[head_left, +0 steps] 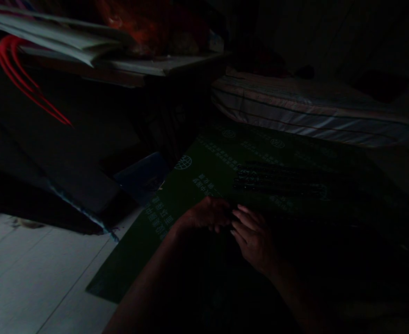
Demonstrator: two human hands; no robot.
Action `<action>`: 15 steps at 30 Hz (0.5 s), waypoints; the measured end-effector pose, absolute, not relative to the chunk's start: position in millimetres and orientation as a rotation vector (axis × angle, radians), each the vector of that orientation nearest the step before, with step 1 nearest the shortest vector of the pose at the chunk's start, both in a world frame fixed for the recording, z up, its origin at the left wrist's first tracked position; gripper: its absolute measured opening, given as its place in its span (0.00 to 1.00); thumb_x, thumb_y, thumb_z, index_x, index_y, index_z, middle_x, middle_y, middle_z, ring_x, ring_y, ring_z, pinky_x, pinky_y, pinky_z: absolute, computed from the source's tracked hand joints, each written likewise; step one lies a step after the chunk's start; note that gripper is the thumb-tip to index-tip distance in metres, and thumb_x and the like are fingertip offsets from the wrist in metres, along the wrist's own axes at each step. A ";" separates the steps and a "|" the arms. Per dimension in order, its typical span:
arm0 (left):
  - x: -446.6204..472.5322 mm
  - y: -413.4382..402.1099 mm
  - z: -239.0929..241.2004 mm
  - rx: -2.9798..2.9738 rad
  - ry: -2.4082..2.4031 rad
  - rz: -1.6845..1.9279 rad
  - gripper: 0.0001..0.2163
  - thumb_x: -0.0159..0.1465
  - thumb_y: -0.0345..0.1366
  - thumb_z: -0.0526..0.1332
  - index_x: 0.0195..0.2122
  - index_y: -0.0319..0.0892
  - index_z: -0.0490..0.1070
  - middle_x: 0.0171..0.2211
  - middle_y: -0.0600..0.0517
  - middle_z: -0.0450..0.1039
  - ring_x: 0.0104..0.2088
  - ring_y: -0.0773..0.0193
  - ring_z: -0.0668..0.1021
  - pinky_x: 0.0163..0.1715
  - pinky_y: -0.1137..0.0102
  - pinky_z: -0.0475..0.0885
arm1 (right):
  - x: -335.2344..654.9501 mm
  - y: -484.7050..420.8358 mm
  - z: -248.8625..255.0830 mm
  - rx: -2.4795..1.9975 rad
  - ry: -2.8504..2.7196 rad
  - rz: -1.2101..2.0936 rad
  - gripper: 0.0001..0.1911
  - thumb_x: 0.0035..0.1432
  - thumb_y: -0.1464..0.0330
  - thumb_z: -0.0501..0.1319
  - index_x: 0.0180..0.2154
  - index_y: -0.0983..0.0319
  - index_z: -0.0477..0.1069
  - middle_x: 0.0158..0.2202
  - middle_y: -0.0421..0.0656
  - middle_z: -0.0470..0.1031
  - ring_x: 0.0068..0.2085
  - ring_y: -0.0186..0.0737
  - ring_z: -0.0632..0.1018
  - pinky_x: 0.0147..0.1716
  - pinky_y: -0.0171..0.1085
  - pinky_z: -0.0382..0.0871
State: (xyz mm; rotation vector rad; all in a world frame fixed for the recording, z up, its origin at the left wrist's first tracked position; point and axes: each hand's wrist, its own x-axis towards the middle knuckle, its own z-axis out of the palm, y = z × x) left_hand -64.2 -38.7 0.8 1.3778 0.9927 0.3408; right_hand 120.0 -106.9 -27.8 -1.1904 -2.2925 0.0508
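Note:
The picture is very dark. My left hand (211, 215) is closed above a green board (176, 199) printed with white characters and globe marks. Close beside it, my right hand (253, 236) has its fingers bent and drawn together toward the left fingertips. Whatever lies between the two hands is too dark to make out. Just beyond them, several long, dark, shiny strands (277, 183) lie side by side across the board. A fainter dark line (316, 221) runs to the right past my right hand.
A striped mattress or cushion (295, 106) borders the board's far side. At upper left, a table (156, 67) bears papers (51, 37) and an orange plastic bag (131, 23). Red cords (34, 88) and a bluish twisted rope (79, 208) hang near it. Pale floor tiles (58, 269) show at lower left.

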 end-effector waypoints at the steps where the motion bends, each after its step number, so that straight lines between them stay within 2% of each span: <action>1: -64.3 -38.4 0.3 1.368 0.996 0.341 0.24 0.48 0.38 0.65 0.46 0.36 0.65 0.24 0.55 0.74 0.18 0.71 0.72 0.16 0.77 0.63 | 120.4 -108.2 -28.2 -1.189 -2.310 0.035 0.10 0.60 0.73 0.55 0.40 0.64 0.73 0.50 0.50 0.72 0.57 0.48 0.66 0.54 0.52 0.63; 15: -65.4 -37.6 -0.1 1.363 1.013 0.361 0.21 0.50 0.35 0.63 0.45 0.35 0.67 0.22 0.56 0.73 0.18 0.69 0.73 0.17 0.75 0.64 | 121.4 -109.8 -32.0 -1.207 -2.251 -0.075 0.10 0.60 0.73 0.54 0.42 0.63 0.72 0.50 0.50 0.72 0.56 0.49 0.67 0.53 0.51 0.63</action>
